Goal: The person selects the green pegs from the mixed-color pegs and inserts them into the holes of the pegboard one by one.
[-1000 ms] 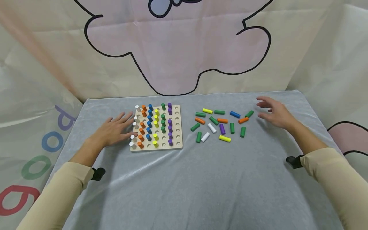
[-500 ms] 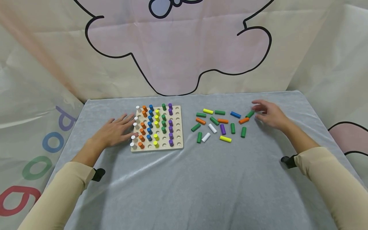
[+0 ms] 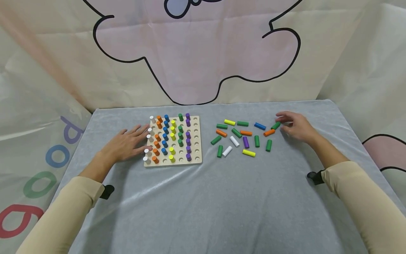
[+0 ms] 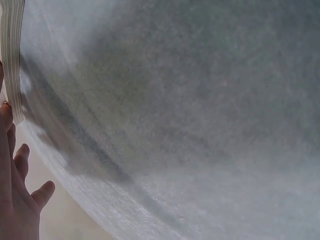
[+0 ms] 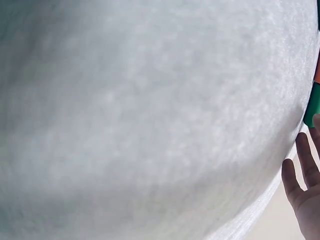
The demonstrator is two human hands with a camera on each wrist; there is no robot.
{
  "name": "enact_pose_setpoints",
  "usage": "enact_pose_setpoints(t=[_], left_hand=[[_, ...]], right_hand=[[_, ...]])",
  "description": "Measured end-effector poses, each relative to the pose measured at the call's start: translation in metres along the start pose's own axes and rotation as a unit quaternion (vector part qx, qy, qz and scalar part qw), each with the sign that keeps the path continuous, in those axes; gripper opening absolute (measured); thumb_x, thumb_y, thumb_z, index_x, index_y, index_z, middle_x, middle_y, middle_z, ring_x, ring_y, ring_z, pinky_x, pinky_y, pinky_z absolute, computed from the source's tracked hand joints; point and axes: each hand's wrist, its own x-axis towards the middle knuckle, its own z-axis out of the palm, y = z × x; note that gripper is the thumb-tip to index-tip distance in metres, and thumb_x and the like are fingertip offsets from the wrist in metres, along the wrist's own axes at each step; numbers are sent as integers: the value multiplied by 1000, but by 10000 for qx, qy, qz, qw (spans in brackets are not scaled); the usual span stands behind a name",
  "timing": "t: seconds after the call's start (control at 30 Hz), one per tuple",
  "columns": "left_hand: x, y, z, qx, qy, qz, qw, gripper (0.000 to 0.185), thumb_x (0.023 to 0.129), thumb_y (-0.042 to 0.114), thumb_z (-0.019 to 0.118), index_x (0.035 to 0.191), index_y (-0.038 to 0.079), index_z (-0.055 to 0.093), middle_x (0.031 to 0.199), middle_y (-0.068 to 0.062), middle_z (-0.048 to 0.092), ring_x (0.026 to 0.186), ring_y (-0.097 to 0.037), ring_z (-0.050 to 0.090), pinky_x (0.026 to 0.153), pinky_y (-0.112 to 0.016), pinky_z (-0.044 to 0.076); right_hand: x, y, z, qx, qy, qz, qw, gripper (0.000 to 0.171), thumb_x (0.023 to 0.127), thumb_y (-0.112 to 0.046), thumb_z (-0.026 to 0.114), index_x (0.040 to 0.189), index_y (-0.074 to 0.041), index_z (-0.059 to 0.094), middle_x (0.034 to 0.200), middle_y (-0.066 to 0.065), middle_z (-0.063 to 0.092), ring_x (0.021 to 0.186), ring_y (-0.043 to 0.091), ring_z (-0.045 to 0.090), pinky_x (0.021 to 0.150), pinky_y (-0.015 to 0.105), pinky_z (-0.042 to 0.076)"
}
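My left hand (image 3: pixel 123 145) lies with its fingers spread at the left edge of a pale wooden pegboard (image 3: pixel 196 141), fingertips over that edge beside the white pegs (image 3: pixel 149 138). Upright orange, blue, yellow, green and purple pegs stand in further columns. On the right, my right hand (image 3: pixel 297 126) hovers low over the cloth, fingers bent and slightly parted around the end of a green peg (image 3: pixel 275 125) lying down. In the right wrist view a fingertip is at the end of that green peg (image 5: pixel 312 106); a firm hold cannot be made out.
Loose pegs are scattered between board and right hand, among them an orange peg (image 3: pixel 269 132), a blue peg (image 3: pixel 260 126), a white peg (image 3: pixel 227 151) and a yellow peg (image 3: pixel 248 153). A grey cloth (image 3: pixel 203 204) covers the table; a printed curtain (image 3: pixel 190 70) hangs behind.
My right hand has moved left and slightly down toward the green peg, its fingers coming around the peg's end. The left hand stays at the board, and the pegs have not moved.
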Motion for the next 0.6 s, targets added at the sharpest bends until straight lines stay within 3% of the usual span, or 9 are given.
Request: enact_pose_setpoints(t=[0.6], left_hand=[[2, -1, 0, 64, -85, 70, 9999, 81, 98, 63, 44, 156, 7, 32, 164, -15, 21, 148, -41, 21, 109, -70, 24]], right_hand=[[2, -1, 1, -489, -141, 115, 9986, 42, 90, 10, 58, 131, 8, 53, 115, 32, 62, 113, 46, 52, 98, 66, 37]])
